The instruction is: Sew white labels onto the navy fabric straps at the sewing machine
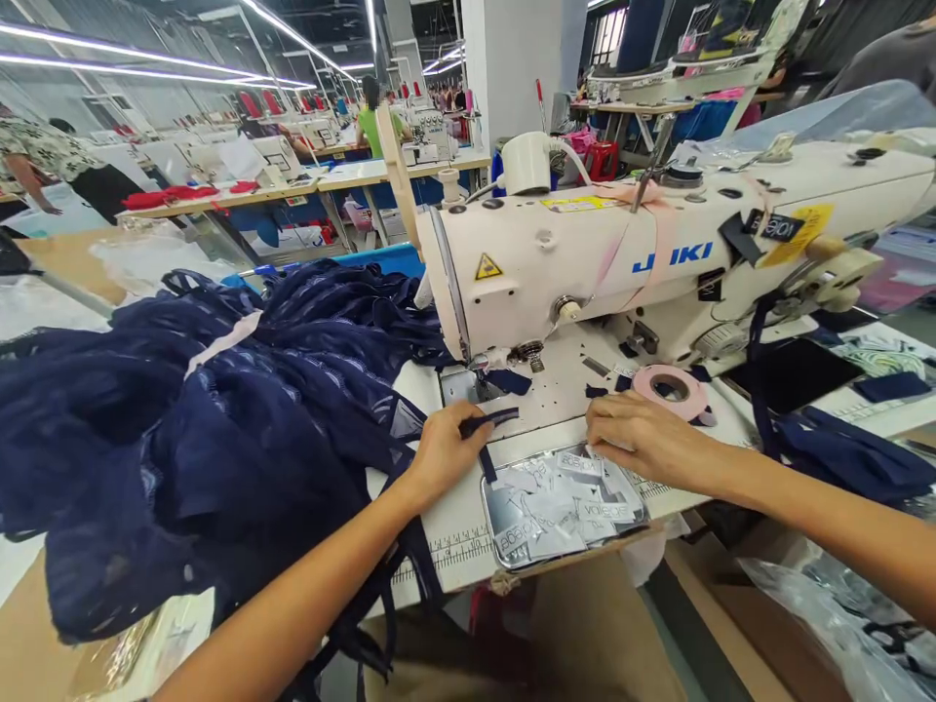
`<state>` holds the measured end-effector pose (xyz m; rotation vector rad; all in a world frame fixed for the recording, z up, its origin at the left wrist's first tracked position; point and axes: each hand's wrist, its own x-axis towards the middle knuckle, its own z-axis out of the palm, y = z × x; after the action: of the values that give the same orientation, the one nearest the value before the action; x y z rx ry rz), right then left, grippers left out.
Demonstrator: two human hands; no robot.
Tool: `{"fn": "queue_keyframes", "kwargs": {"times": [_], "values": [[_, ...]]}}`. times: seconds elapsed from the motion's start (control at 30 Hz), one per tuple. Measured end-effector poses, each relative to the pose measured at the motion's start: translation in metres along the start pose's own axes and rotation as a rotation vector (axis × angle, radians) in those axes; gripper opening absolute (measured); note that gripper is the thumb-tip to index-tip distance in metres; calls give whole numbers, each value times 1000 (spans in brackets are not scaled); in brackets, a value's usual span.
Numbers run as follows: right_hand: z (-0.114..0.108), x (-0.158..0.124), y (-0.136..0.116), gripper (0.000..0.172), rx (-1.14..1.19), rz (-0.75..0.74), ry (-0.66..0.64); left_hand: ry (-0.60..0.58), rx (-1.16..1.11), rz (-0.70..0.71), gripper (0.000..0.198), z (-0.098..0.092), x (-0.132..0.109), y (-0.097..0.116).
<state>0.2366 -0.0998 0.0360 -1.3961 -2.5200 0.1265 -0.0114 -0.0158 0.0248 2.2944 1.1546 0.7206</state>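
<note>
Navy sheer fabric [182, 439] lies heaped over the left half of the counter [460, 507], by far the biggest thing in view, its folds spilling past the front edge. To its right stands a cream sewing machine [658, 253], its needle end just beyond the person's fingers. Below the machine bed, at the counter's front edge, sits a shallow metal tray [492, 502] filled with small white woven labels [570, 507]. A pink tape roll [694, 398] lies flat just behind the right hand.

The left hand [439, 453] rests at the edge of the heap, thumb and forefinger pinching a narrow navy strip [488, 421]. The strip runs rightwards from the fingers, near the needle plate, and a second length drops down over the tray's corner.

The right hand [640, 439] is palm down at the tray's far edge, fingers curled onto the labels. Whether they grip one cannot be told.

The strip looks light, limp and thin, likely to twist or slide out of a loose hold. A firm pinch close to its free end, as here, would keep it flat. The labels seem equally light and slippery, best lifted singly by an edge.
</note>
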Motion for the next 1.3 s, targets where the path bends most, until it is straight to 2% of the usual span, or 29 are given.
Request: {"fn": "queue_keyframes", "kwargs": {"times": [0.13, 0.3, 0.4, 0.57, 0.67, 0.83, 1.1, 1.17, 1.3], "values": [[12, -12, -10, 10, -81, 65, 41, 5, -136, -77, 14, 0, 2, -4], [26, -19, -21, 7, -86, 130, 115, -48, -278, -125, 13, 3, 1, 6], [29, -19, -27, 12, -111, 81, 171, -66, -379, -164, 10, 4, 2, 11], [26, -15, -27, 23, -195, -80, 206, -56, -585, -341, 15, 2, 1, 10], [22, -12, -22, 24, -168, -40, 230, -60, -671, -389, 17, -1, -1, 7], [19, -14, -17, 13, -72, 100, 176, -85, -737, -428, 23, -3, -1, 4], [27, -7, -25, 12, -122, 120, 80, -138, -723, -390, 25, -2, -1, 5], [27, -7, -25, 12, -111, 75, 111, -130, -721, -374, 25, -2, -2, 5], [22, -9, -23, 15, -27, -3, 252, -123, -712, -376, 26, -3, -4, 3]]}}
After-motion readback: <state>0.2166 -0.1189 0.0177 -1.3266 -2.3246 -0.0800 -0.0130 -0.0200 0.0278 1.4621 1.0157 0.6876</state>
